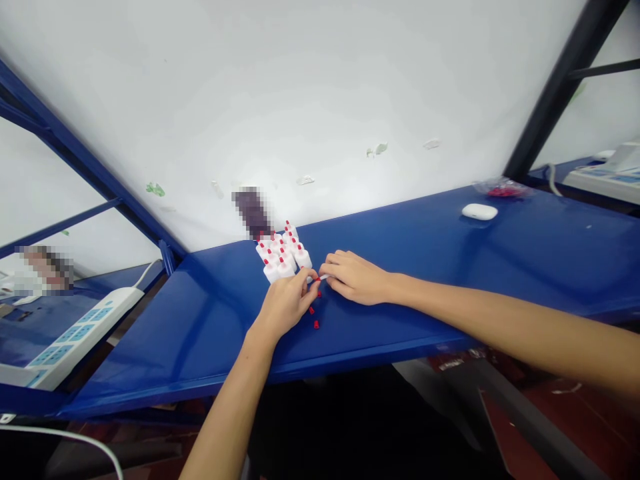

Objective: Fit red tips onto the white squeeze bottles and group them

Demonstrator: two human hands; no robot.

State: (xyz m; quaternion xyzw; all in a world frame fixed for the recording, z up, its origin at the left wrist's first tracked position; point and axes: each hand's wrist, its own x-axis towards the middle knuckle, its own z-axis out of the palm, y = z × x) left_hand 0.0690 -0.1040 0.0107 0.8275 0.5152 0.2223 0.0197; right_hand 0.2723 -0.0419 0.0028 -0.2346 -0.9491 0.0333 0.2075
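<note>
My left hand (285, 303) is closed in a pinch at a small red cap (318, 279). Facing it, my right hand (357, 277) pinches a thin white nozzle-like piece (324, 277), whose end meets the red cap. Just beyond my left hand stand several small white bottles (280, 257) in a close group, most with red tips on top. Loose red caps (316, 325) lie on the blue table (400, 267) below my fingers. My fingertips partly hide both pieces that I hold.
A white oval case (479, 212) lies to the right, with a clear bag of red pieces (503, 189) behind it. A blurred-out dark object (253, 212) leans on the wall behind the bottles. At the left is a white power strip (83, 337) beyond the blue frame post.
</note>
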